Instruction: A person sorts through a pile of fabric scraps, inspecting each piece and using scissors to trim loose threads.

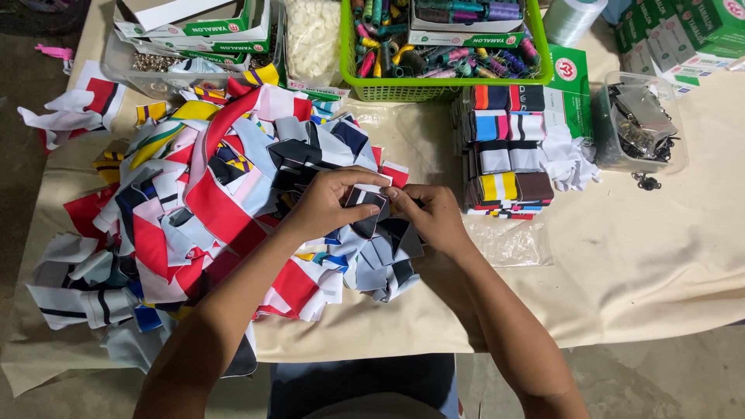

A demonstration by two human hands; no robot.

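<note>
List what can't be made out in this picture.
1. Head view: the fabric piece held by the left hand and right hand; fingers cover its edges.
2. Lower layers of the scrap pile; upper scraps hide them.
3. Contents of the clear tub: too small.
4. Green boxes: cut by the top edge.
5. Thread colours deep in the green basket: hidden by upper spools.

Small garment/sewing workshop, not a home table. Evidence: big heap of striped knit collar and cuff pieces [209, 194] at left and centre of the frame, sorted stacks of the same pieces [508, 151] centre right, green basket of thread spools [442, 43] at top, clear tub of white buttons [313, 37] beside it, tub of metal fasteners [640, 120] upper right (hooks or buckles, can't tell), all on a cloth-covered worktable [660, 256].
</note>
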